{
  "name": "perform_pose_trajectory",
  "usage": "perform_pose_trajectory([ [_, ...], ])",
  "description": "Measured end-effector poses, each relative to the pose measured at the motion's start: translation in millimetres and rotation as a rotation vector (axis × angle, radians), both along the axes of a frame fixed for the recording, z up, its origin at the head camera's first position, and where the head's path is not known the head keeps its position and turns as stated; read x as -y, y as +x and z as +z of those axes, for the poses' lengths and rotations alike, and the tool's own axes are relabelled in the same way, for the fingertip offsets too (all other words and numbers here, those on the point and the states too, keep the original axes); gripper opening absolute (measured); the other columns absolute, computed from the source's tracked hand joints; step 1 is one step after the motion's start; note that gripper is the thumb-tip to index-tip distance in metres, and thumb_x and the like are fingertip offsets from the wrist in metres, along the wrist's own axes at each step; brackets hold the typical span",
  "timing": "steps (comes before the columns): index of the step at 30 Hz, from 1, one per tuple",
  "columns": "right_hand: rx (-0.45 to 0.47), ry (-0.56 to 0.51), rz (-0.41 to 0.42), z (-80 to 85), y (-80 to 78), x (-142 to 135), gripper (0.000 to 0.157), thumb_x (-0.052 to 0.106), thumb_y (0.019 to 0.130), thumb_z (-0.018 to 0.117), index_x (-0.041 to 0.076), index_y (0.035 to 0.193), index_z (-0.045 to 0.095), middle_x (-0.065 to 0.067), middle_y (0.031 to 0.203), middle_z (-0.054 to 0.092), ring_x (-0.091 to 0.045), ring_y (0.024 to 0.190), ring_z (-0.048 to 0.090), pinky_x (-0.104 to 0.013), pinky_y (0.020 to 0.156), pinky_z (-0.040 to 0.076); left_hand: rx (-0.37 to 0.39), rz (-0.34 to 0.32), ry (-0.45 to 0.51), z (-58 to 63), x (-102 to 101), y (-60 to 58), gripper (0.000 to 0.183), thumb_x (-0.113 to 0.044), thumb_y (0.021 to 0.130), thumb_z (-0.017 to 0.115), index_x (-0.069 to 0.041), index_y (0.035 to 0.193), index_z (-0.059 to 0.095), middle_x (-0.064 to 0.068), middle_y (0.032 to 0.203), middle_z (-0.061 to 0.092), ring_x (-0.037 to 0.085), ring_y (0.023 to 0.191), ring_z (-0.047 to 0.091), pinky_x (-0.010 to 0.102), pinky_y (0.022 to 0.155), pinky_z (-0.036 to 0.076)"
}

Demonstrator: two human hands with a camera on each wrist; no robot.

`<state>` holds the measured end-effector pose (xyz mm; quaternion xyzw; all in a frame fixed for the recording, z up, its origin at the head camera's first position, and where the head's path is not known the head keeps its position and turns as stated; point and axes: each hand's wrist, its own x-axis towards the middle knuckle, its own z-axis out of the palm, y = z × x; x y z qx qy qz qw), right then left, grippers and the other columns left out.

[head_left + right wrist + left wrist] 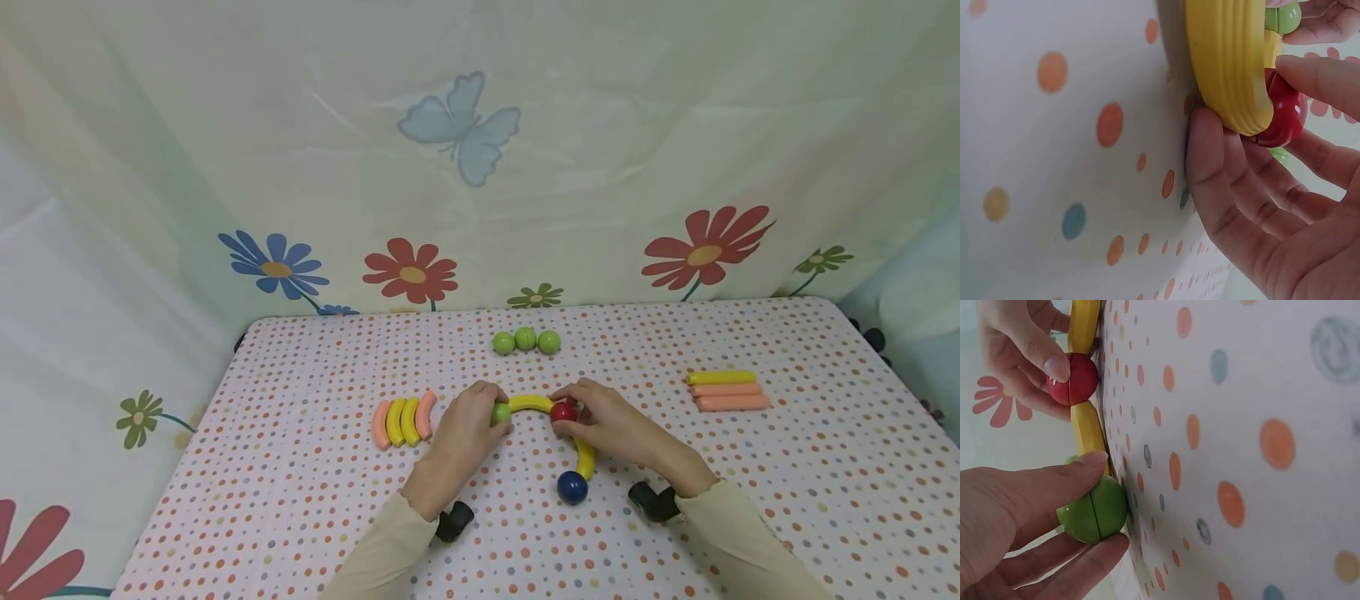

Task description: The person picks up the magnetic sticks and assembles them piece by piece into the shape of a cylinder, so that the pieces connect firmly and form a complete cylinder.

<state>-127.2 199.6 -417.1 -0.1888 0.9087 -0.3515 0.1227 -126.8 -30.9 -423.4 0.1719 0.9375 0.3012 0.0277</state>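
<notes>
Pale fabric backdrop (pixel 585 167) beyond the red ball (pixel 563 414), printed with flowers (pixel 412 275) and a blue butterfly (pixel 467 127). Dotted tablecloth (pixel 315 500) under the red ball. Left to right, all relative to the red ball:

- Well left: 4 curved pieces (pixel 395 422) side by side, pink, yellow, yellow, pink.
- Left: left hand (pixel 465 423), beige sleeve (pixel 382 546) behind it. Grip: thumb and fingers pinch a green ball (pixel 501 413), which sits just left of the red ball.
- Beyond and slightly left: 3 green balls (pixel 526 337) in a row, well apart from both hands.
- Just left: far yellow curved piece (pixel 531 403), bridging the gap from pinched green ball to red ball.
- At the red ball: right hand (pixel 611 423), coming in from the right. Grip: thumb and fingers hold the red ball on the cloth. Right wrist view shows a finger alongside the near yellow curved piece (pixel 586 460).
- Near side, slightly right: that near piece curves from the red ball down to a dark blue ball (pixel 572 487). Hands off the blue ball.
- Well right, slightly beyond: 3 straight sticks (pixel 726 389) lying parallel, yellow farthest, 2 pink nearer.
</notes>
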Motion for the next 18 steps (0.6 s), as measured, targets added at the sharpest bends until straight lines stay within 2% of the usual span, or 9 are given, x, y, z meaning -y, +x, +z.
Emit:
perform_pose_trajectory([
  [11,-0.011,0.015,-0.025,-2.7,4.7,-6.3,0.039,0.018,0.094,0.081,-0.003,0.125,0.069,-0.005,0.105,0.063,-0.014,0.084,0.057,-0.025,0.068,0.049,-0.001,-0.011,0.027,-3.3,1.6,2.5,0.029,-0.008,0.088,0.086,-0.004,0.112,0.071,0.008,0.11,0.065,0.015,0.086,0.059,0.027,0.075,0.053],
  [16,-0.018,0.025,-0.034,-3.0,2.2,-7.4,0.044,0.016,0.088,0.086,-0.002,0.124,0.069,-0.005,0.103,0.063,-0.015,0.083,0.057,-0.026,0.069,0.049,-0.001,0.0,0.029,-2.8,7.4,3.4,0.035,-0.014,0.088,0.087,-0.005,0.116,0.07,0.009,0.112,0.061,0.016,0.085,0.057,0.026,0.074,0.052],
  [18,-0.019,0.022,-0.035,-3.8,1.0,-7.8,0.044,0.016,0.088,0.086,-0.002,0.124,0.069,-0.005,0.102,0.064,-0.015,0.082,0.056,-0.026,0.068,0.049,-0.031,0.021,0.019,-1.8,13.6,3.5,0.04,-0.019,0.086,0.09,-0.005,0.117,0.069,0.01,0.114,0.058,0.019,0.09,0.056,0.029,0.075,0.052],
])
